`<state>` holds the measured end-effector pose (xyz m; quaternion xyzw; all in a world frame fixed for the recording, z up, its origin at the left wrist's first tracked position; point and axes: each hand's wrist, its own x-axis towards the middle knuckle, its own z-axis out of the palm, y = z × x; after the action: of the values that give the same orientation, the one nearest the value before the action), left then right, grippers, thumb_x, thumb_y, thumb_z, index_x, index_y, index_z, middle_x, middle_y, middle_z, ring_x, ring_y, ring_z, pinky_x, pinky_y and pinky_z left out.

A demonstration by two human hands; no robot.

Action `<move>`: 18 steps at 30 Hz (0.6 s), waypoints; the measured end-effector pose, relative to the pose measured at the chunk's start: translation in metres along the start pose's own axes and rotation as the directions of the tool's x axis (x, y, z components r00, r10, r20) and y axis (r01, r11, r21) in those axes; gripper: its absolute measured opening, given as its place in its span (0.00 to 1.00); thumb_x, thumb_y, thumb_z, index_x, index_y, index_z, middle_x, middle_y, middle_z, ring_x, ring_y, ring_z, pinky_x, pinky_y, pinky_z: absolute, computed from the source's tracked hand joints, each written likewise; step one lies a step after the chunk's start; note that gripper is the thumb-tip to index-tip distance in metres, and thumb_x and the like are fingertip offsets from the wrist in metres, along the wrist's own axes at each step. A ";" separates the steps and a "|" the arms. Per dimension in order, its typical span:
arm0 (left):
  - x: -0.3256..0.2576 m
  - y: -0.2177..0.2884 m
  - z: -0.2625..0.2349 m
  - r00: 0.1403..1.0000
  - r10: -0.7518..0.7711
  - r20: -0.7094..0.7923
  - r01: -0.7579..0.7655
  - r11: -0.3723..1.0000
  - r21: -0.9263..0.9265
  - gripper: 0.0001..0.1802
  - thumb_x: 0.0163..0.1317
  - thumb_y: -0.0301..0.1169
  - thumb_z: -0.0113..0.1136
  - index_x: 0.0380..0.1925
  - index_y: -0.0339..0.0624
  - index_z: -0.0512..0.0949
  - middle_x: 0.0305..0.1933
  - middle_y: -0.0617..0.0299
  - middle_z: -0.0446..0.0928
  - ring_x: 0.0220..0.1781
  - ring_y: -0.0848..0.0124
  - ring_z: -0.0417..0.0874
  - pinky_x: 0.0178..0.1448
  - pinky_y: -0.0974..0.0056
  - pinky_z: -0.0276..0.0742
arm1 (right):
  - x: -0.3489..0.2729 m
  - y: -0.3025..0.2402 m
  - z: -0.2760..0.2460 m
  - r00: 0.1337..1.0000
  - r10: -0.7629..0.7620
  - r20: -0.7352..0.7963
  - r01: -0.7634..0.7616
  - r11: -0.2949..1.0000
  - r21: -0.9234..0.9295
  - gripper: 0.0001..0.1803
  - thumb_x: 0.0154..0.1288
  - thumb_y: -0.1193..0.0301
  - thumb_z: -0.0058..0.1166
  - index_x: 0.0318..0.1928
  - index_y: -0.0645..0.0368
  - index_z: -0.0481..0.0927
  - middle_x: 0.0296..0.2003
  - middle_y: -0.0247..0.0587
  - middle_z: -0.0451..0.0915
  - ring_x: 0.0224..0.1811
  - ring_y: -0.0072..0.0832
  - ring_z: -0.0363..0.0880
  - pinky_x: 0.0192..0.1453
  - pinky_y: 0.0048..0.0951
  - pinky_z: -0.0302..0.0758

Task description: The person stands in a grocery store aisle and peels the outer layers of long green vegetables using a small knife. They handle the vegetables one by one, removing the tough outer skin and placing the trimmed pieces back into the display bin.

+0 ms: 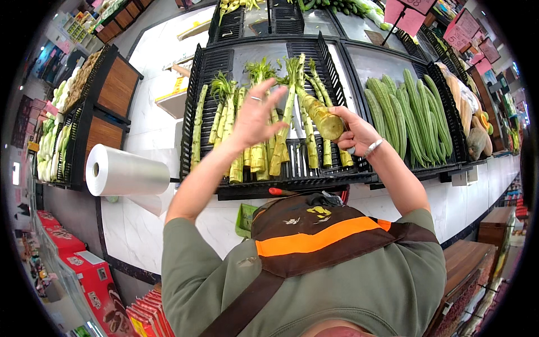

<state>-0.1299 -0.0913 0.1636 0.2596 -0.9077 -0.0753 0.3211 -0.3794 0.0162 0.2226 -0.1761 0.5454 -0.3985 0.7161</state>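
At the far left, red boxes carry pale printing, bent and cut off by the fisheye rim; a smooth, glossy roll of clear plastic film stands near the person's left arm; the left hand is over the slatted black crate, fingers loosely spread with nothing visible in them, though whether it touches the ringed, pale-green stalks beneath I cannot tell; the thick stalk slants above that crate, its round cut face toward the person, its far end lost among leafy tops; the right hand grips it near that face, fingers curled, partly hidden underneath; rightward lie long, ridged green gourds; beyond, pink cards bear dark writing, tilted and partly cropped.
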 end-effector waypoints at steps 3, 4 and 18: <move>0.034 0.048 0.029 0.977 0.166 -0.136 -0.177 0.981 -0.076 0.50 0.38 0.35 0.77 0.63 0.54 0.60 0.65 0.50 0.58 0.67 0.53 0.60 0.70 0.46 0.59 | -0.030 -0.003 0.014 0.999 -0.033 0.036 0.033 0.999 0.009 0.14 0.64 0.57 0.54 0.44 0.47 0.72 0.31 0.29 0.72 0.14 0.10 0.49 0.13 0.12 0.44; 0.040 0.054 0.037 0.962 0.197 -0.191 -0.213 0.975 -0.066 0.43 0.39 0.33 0.75 0.59 0.52 0.65 0.61 0.49 0.64 0.63 0.53 0.66 0.67 0.47 0.62 | -0.034 -0.003 0.015 0.998 -0.027 0.053 0.026 1.000 0.014 0.13 0.64 0.57 0.54 0.44 0.47 0.72 0.31 0.29 0.71 0.14 0.10 0.49 0.13 0.12 0.44; 0.086 -0.088 0.025 0.549 -0.728 -0.410 0.087 0.538 -0.838 0.25 0.51 0.24 0.69 0.46 0.35 0.67 0.45 0.58 0.76 0.46 0.67 0.78 0.57 0.62 0.75 | -0.045 0.022 -0.033 0.983 -0.161 0.089 0.118 0.923 0.367 0.24 0.76 0.59 0.28 0.50 0.67 0.70 0.33 0.38 0.74 0.18 0.14 0.57 0.17 0.15 0.55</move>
<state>-0.1647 -0.2121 0.1646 0.3397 -0.4844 -0.4061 0.6965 -0.4053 0.0703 0.2246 -0.1034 0.4060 -0.5305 0.7369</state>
